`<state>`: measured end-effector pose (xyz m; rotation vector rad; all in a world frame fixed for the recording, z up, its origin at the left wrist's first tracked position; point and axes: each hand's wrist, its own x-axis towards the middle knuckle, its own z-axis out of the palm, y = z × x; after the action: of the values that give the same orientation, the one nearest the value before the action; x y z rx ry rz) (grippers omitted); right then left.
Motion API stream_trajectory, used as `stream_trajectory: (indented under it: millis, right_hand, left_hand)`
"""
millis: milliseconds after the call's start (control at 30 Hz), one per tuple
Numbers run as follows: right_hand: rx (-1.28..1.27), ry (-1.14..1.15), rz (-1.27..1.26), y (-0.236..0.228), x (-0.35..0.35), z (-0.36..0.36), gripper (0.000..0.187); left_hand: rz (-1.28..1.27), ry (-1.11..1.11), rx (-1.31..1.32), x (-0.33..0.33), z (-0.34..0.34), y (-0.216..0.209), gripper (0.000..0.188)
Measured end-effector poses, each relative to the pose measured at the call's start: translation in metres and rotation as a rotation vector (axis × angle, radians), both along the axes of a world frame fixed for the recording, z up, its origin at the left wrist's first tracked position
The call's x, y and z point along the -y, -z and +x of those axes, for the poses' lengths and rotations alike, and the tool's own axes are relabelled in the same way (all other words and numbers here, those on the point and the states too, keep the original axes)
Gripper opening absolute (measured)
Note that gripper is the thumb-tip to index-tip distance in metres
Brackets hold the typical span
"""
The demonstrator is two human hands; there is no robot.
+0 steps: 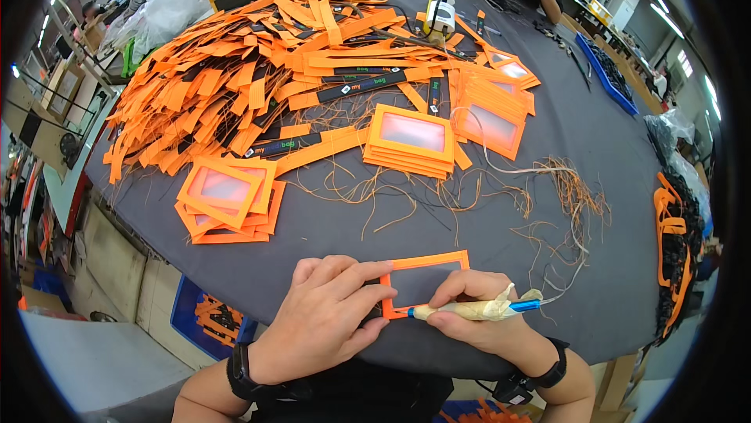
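While the left hand (332, 306) is held palm down, fingers angled toward two o'clock, an orange frame's (427, 259) left border is touched by its fingertips; whether it is pinched cannot be told. By the curled right hand (485, 329), a tape-wrapped blue tool (485, 311) is grasped, tip pointed to nine. Coloured lettering is borne by black straps (362, 86) toward twelve. The frame is placed near six, its long axis set roughly nine-to-three.
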<state>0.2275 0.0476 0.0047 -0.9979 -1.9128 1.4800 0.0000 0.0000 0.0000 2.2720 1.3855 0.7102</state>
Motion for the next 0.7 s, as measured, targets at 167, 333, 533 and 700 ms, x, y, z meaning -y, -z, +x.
stream_trajectory:
  millis: [167, 333, 533, 700]
  right_hand:
    - [-0.008, -0.001, 0.008, -0.002, -0.001, -0.002, 0.016]
    - [-0.026, 0.02, 0.026, -0.001, -0.001, -0.001, 0.015]
    - [-0.398, 0.317, -0.17, 0.004, -0.006, 0.012, 0.009]
    - [-0.577, 0.5, -0.25, 0.007, -0.016, 0.018, 0.009]
  left_hand:
    - [0.005, -0.006, 0.004, 0.0, 0.0, -0.001, 0.032]
    - [0.004, -0.005, 0.003, 0.0, 0.0, 0.0, 0.032]
    - [-0.019, -0.026, 0.021, 0.0, 0.001, -0.002, 0.035]
    - [-0.009, -0.011, 0.015, 0.002, 0.001, -0.004, 0.038]
